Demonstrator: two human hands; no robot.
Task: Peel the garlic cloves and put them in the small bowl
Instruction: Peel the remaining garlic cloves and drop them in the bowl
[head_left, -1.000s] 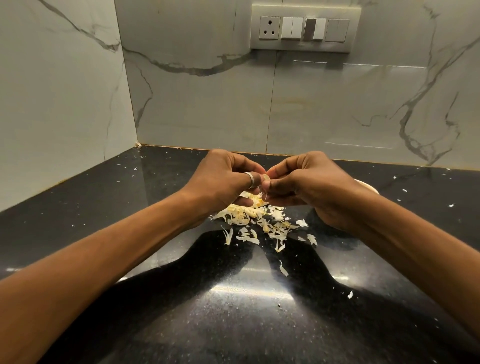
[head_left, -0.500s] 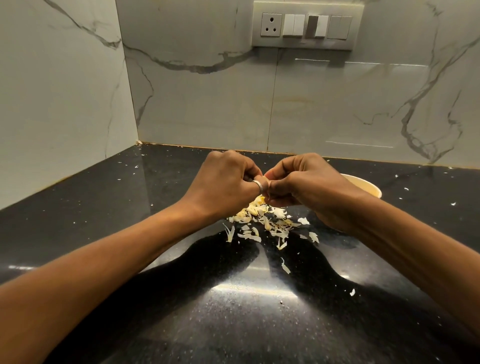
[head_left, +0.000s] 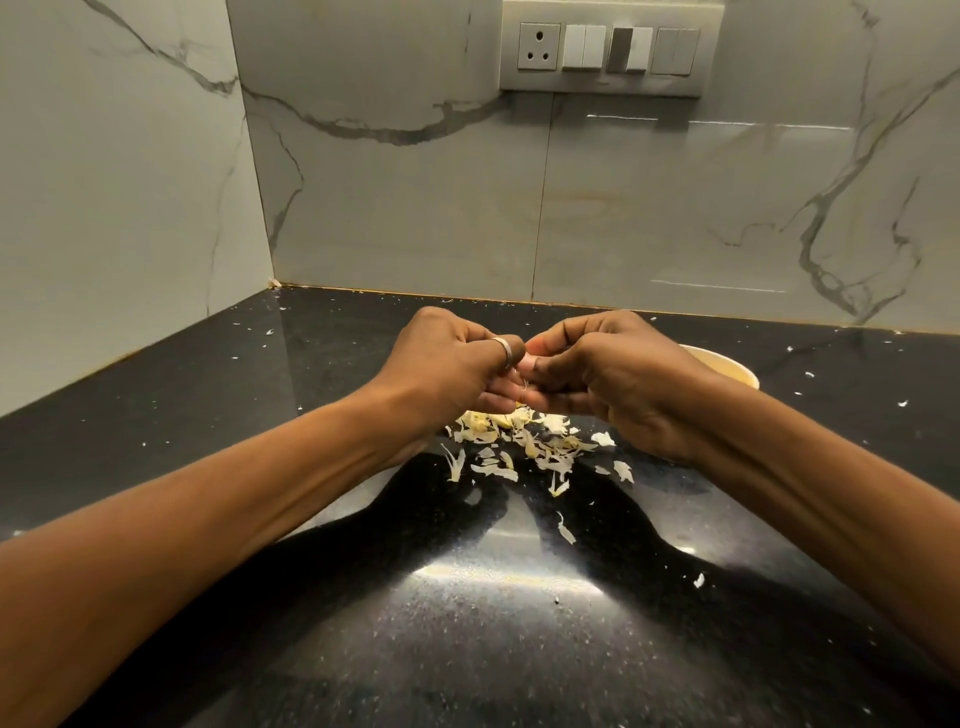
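Note:
Both my hands meet above the black counter. My left hand, with a ring on one finger, and my right hand pinch a garlic clove between their fingertips; the fingers hide nearly all of it. A heap of pale garlic skins and cloves lies on the counter right under the hands. The small cream bowl stands behind my right wrist, with only its far rim showing.
The black counter runs into a corner of grey marble walls at the back and left. Loose skin flakes are scattered on the counter. A socket and switch panel sits high on the back wall.
The hands have stayed together on the clove, with the fingers shifting slightly. More of the bowl's rim shows behind my right wrist than a second ago.

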